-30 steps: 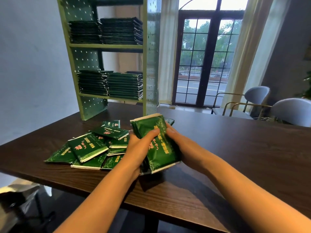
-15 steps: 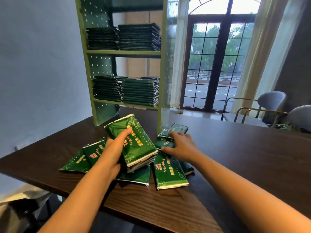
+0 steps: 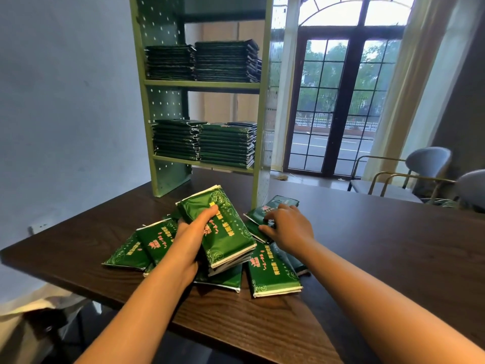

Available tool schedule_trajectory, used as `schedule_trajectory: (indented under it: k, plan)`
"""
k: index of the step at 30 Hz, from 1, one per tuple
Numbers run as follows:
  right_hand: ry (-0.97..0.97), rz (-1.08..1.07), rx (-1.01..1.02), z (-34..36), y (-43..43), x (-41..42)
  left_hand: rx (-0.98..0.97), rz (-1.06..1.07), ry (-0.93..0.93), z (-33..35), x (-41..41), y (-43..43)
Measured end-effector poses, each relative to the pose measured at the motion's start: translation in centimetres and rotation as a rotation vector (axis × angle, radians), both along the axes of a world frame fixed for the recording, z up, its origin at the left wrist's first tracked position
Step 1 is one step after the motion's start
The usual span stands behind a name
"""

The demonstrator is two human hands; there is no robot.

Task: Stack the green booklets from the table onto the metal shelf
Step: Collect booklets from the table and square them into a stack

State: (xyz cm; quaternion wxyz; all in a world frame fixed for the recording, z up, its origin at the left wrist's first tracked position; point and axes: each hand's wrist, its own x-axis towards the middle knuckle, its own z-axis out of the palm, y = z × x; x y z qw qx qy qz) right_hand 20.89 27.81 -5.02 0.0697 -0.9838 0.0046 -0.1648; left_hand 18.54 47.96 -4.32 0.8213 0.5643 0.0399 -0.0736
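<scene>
Left hand (image 3: 193,236) grips booklet stack (image 3: 223,232); right hand (image 3: 290,227) pinches booklet (image 3: 258,215).

Viewpoint: one wide-angle camera worn on the person's head (the only view).
Direction: forward and down across the dark brown wooden table (image 3: 367,245), toward the pale green perforated metal shelf (image 3: 162,106).
Nearness: close; left hand (image 3: 194,232) and right hand (image 3: 288,227) sit mid-frame, forearms entering from the bottom edge.

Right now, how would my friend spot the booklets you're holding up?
Find the dark table, then the loose booklets before the green shelf. The held stack tilts above them, several thick, gripped by the left hand; the rest lie low and scattered.
</scene>
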Motion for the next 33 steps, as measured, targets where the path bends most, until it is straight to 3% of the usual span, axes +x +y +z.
schedule_trajectory:
  k: [5,12,14,20,24,28,33]
  plan:
    - [-0.123,0.125,-0.117,-0.5,-0.4,-0.8,-0.043,-0.041,0.018,0.7,-1.0,-0.1]
    - [-0.149,0.221,-0.253,-1.5,-1.7,-2.4,-0.059,-0.089,0.039,1.9,-3.3,-1.0]
    - [-0.161,0.248,-0.141,-1.6,-2.3,-2.9,-0.045,-0.110,0.048,1.9,-3.7,-1.2]
    - [-0.310,0.260,0.716,-0.5,-3.6,-6.0,-0.037,-0.196,0.080,2.4,-4.5,-2.2]
    - [-0.507,0.293,0.972,0.5,-5.2,-8.1,-0.050,-0.250,0.086,3.3,-5.0,-4.5]
    - [-0.614,0.363,1.071,1.7,-6.4,-11.1,-0.012,-0.296,0.084,3.3,-5.1,-7.4]
    - [-0.547,0.500,0.910,1.5,-8.1,-15.1,-0.067,-0.409,0.107,3.1,-5.6,-11.2]
